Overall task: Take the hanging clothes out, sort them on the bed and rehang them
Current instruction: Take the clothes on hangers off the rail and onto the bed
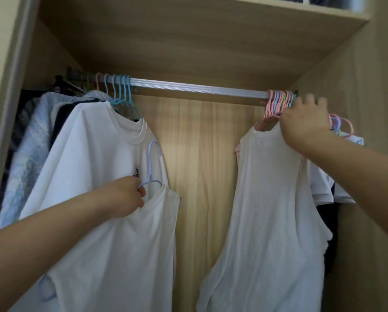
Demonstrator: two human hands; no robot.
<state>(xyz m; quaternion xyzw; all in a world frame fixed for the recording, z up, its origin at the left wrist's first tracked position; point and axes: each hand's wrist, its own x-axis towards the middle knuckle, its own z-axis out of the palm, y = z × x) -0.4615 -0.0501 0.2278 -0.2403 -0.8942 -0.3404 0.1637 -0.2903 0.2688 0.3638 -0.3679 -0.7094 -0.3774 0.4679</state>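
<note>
My left hand (126,195) grips a pale purple hanger (153,164) carrying a white sleeveless top (130,255), held off the rail in front of the left clothes. My right hand (305,122) reaches up to the pink hangers (276,102) bunched at the right end of the silver rail (195,87); its fingers curl over their necks. Below that hand hangs a white tank top (267,210) on a pink hanger. A white T-shirt (94,149) with a small dark print hangs at the left on blue hangers (122,91).
Darker and pale blue garments (28,143) crowd the far left of the wardrobe. More white and dark clothes (328,188) hang behind my right forearm. A wooden shelf (233,30) runs above the rail, and the wooden back panel (202,154) shows between the two groups.
</note>
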